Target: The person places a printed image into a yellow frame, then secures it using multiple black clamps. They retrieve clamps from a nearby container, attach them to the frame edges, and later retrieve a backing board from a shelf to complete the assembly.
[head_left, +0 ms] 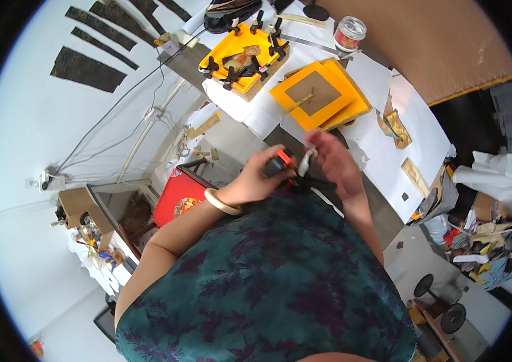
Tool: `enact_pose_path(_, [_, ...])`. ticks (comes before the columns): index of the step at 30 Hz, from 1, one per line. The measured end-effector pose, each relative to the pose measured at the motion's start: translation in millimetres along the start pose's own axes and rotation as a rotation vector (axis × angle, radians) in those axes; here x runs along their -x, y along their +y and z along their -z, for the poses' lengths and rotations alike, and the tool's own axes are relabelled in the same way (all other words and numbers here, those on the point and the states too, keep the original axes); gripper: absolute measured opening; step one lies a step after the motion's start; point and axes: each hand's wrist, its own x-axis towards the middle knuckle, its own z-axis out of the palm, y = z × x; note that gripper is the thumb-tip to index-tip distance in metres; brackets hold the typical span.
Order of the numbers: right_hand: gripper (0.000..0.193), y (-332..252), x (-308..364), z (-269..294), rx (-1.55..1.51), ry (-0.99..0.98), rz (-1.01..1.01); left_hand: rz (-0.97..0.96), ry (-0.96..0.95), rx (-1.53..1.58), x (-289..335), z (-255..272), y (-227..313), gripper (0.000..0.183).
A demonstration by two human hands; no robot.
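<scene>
My left hand [257,176], with a pale bangle [222,203] on its wrist, is closed round a small black object with a red-orange patch [280,161]. Its exact kind is unclear. Facing it is my right hand [339,166], fingers raised and smeared by motion. A whitish piece [308,161] shows by the right thumb; whether the hand grips it cannot be made out. Beyond the hands, an orange-yellow square panel with a brown middle [316,90] lies on the table over another yellow-edged board, and a thin strip rests across it.
A yellow frame [224,49] ringed with black clamps sits at the table's far left. Behind the panels stands a lidded jar [350,34]. Gold-brown scraps [396,128] lie on the right. A red patterned chair [174,196] is at left; piled cloth [491,241] lies at right.
</scene>
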Motion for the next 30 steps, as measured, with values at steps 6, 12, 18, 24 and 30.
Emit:
enact_pose_path(6, [0.069, -5, -41, -63, 0.194, -0.113, 0.203, -0.031, 0.278, 0.029, -5, 22, -10, 0.014])
enact_pose_path(12, [0.08, -11, -107, -69, 0.111, -0.242, -0.005, -0.017, 0.316, 0.018, -24, 76, -20, 0.016])
enact_pose_path(18, [0.055, -1, -215, -90, 0.108, -0.219, -0.159, 0.083, 0.378, 0.102, -65, 160, -34, 0.017])
enact_pose_path(24, [0.031, 18, -366, -127, 0.216, -0.154, 0.08, 0.049, 0.6, 0.193, -107, 291, -60, 0.017])
enact_pose_path(30, [0.03, 65, -527, -100, 0.269, 0.283, 0.195, 0.256, 0.842, 0.314, -86, 403, -91, 0.011])
